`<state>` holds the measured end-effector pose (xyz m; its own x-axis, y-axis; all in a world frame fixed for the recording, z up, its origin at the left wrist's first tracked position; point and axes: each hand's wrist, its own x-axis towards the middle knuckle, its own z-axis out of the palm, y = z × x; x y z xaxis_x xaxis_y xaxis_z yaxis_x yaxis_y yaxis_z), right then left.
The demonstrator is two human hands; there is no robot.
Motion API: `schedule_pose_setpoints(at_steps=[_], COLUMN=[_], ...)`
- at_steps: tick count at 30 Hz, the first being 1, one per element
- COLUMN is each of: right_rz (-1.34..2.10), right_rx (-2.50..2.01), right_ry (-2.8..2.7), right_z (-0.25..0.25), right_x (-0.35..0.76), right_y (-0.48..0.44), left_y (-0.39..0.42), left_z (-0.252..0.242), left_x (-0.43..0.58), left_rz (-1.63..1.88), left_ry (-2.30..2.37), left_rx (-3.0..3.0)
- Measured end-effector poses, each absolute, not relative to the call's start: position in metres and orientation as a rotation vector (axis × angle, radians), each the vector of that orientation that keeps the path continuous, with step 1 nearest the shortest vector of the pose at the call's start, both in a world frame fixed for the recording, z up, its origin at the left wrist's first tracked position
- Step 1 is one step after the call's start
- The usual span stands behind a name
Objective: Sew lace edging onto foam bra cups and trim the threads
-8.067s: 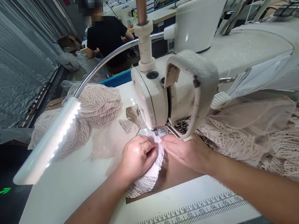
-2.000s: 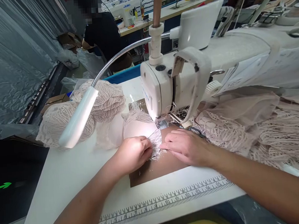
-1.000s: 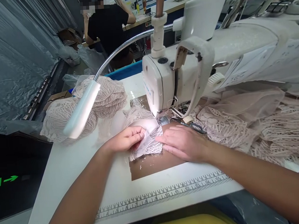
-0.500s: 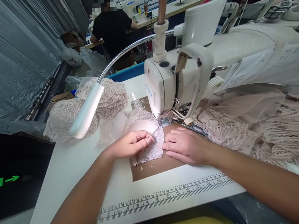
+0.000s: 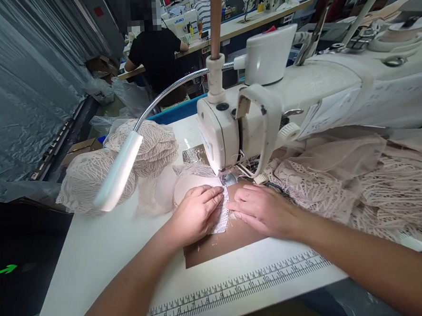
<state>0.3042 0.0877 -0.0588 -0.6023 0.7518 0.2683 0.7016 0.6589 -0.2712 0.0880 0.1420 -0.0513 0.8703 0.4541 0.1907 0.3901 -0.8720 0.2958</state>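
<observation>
Pale pink lace fabric (image 5: 221, 224) lies under the needle area of a white sewing machine (image 5: 217, 138). My left hand (image 5: 199, 213) rests on the lace from the left, its fingers laid flat and covering much of it. At the right edge of the lace, the stretched fingertips of my right hand (image 5: 262, 209) touch the fabric; its palm is down on the brown plate (image 5: 199, 256). A smooth pale cup-shaped part (image 5: 188, 184) sits beyond my left hand, joined with lace. Behind my right hand, dark thread snips (image 5: 277, 187) are partly hidden.
Lace pieces (image 5: 149, 142) are heaped at the left back, under a bendable lamp (image 5: 119, 171). More lace and mesh (image 5: 384, 181) is piled on the right. A printed ruler (image 5: 237, 292) runs along the front edge. A co-worker (image 5: 156, 54) sits at another machine table.
My left hand has gone from pinching the lace edge to lying flat over it. My right hand stays at the lace's right edge. The camera view has shifted slightly.
</observation>
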Motion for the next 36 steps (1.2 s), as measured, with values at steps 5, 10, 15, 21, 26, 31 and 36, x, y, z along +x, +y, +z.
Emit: schedule_pose_setpoints(at_steps=[5, 10, 15, 21, 26, 31, 36], right_rz=[0.202, 0.186, 0.127, 0.094, 0.083, 0.083, 0.101], right_rx=[-1.147, -1.172, -1.218, -1.297, -1.269, -1.249, -1.34], right_ry=[-2.511, -2.517, -2.496, -2.508, -2.506, -2.497, -2.509], right_z=[-0.06, -0.061, -0.06, -0.057, -0.058, -0.058, -0.055], right_x=[0.304, 0.302, 0.3, 0.299, 0.301, 0.302, 0.299], right_y=[0.087, 0.087, 0.089, 0.089, 0.088, 0.087, 0.088], left_y=[0.137, 0.134, 0.133, 0.134, 0.136, 0.133, 0.132], left_z=[-0.052, -0.051, -0.052, -0.048, -0.048, -0.052, -0.05], left_x=[0.089, 0.094, 0.1, 0.096, 0.091, 0.093, 0.097], left_rz=[0.333, 0.325, 0.363, 0.383, 0.39, 0.35, 0.323], left_ry=[0.651, 0.718, 0.797, 0.773, 0.717, 0.756, 0.787], left_rx=[2.852, 2.861, 2.866, 2.83, 2.783, 2.832, 2.862])
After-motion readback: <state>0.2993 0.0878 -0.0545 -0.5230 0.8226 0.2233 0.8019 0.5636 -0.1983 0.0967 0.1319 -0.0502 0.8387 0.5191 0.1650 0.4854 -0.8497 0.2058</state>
